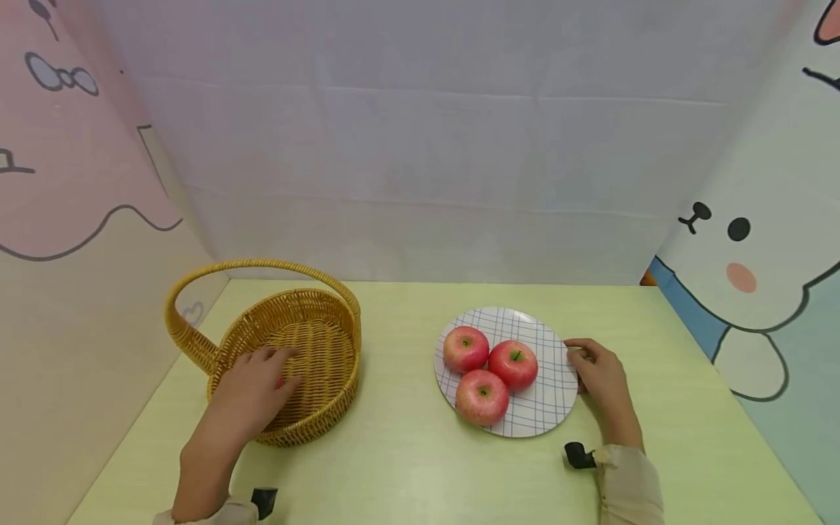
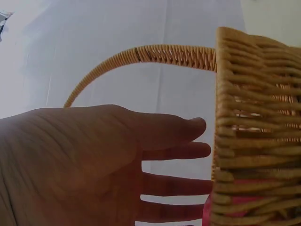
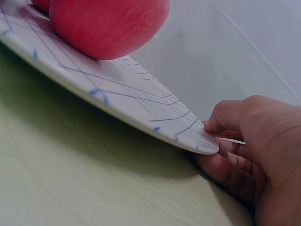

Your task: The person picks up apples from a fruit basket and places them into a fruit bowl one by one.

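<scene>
My left hand (image 1: 252, 390) reaches over the near-left rim of a wicker basket (image 1: 337, 415) with an arched handle. Its fingers are straight and spread in the left wrist view. A bit of a red, round thing (image 2: 235, 190) shows through the weave by the fingertips; most of it is hidden by the hand and basket wall. My right hand (image 1: 602, 375) pinches the right rim of a white plate (image 1: 547, 405) with blue grid lines, some fingers under the edge. Three apples lie on the plate: one at the back left (image 1: 466, 349), one at right (image 1: 513, 366), one in front (image 1: 482, 397).
Both stand on a pale yellow-green table (image 1: 400, 364), basket at left and plate at right. A white cloth wall (image 1: 420, 168) closes off the back. Cartoon-printed panels (image 1: 768, 292) flank the sides.
</scene>
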Available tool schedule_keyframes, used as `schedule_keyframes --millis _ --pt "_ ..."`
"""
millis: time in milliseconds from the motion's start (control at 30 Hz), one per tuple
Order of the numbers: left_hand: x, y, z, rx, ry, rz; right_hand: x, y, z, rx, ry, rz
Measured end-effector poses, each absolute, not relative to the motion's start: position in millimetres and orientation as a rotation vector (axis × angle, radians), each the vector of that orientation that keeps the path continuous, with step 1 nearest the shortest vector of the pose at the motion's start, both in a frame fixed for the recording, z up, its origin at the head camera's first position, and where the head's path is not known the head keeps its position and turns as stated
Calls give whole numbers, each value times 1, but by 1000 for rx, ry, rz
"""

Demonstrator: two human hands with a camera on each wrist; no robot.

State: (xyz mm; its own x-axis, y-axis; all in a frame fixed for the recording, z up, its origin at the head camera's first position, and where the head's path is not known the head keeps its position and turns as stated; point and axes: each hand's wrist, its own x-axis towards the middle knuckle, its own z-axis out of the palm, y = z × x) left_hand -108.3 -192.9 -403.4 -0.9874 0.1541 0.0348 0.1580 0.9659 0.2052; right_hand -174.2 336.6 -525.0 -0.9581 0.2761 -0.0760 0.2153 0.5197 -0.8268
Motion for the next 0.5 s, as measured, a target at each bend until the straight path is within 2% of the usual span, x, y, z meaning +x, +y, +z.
schedule_keyframes --millis 500 --pt "-115 -221 -410 -68 -3346 -551 -175 335 -526 -427 -2704 1430"
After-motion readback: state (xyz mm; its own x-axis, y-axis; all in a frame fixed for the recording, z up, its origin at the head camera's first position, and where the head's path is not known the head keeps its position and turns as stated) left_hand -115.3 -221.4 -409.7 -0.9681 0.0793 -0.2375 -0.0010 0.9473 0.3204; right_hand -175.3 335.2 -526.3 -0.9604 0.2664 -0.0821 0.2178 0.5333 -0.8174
